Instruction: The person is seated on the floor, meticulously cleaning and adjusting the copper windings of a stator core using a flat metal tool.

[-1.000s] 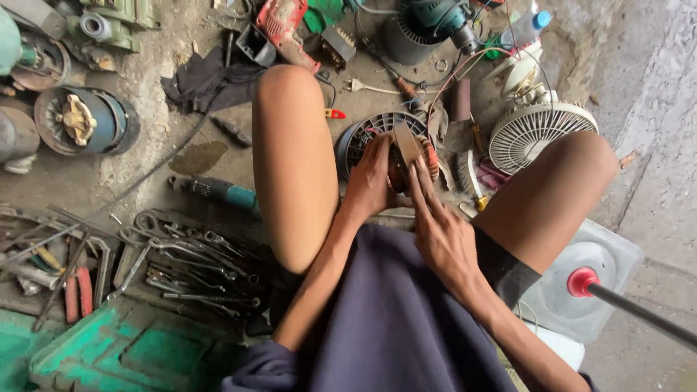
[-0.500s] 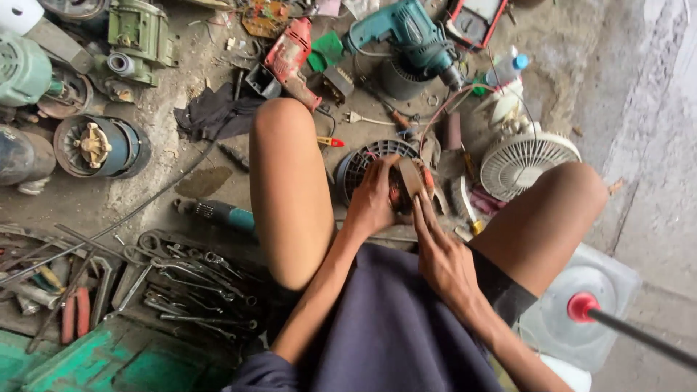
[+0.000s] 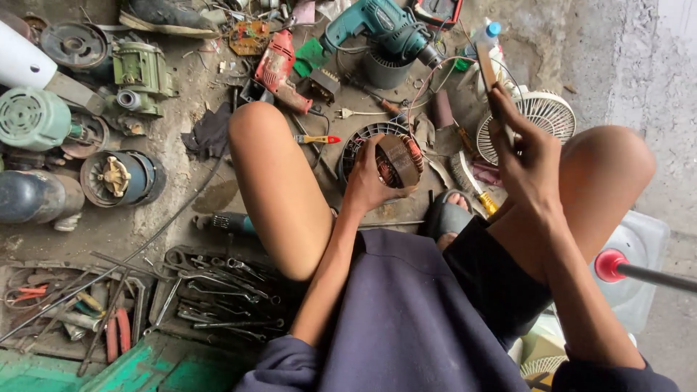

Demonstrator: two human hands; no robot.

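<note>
I sit on the floor with my knees up. My left hand [image 3: 367, 181] grips a round motor stator [image 3: 388, 156] with copper windings and a dark ribbed frame, held between my knees. A brown block rests on top of the stator. My right hand [image 3: 526, 156] is raised to the right, above my right knee, closed on a flat brown stick [image 3: 485, 67] that points up.
Spanners [image 3: 218, 297] and pliers lie at lower left. Old motors [image 3: 120, 178] sit at left. A red drill [image 3: 279, 69] and a teal drill [image 3: 385, 29] lie at the top. A white fan grille [image 3: 541, 112], a wire brush [image 3: 465, 178] and a plunger [image 3: 617, 265] are at right.
My right hand has lifted off the stator and swung up to the right with the flat stick. My left hand has stayed on the stator. The view has shifted.
</note>
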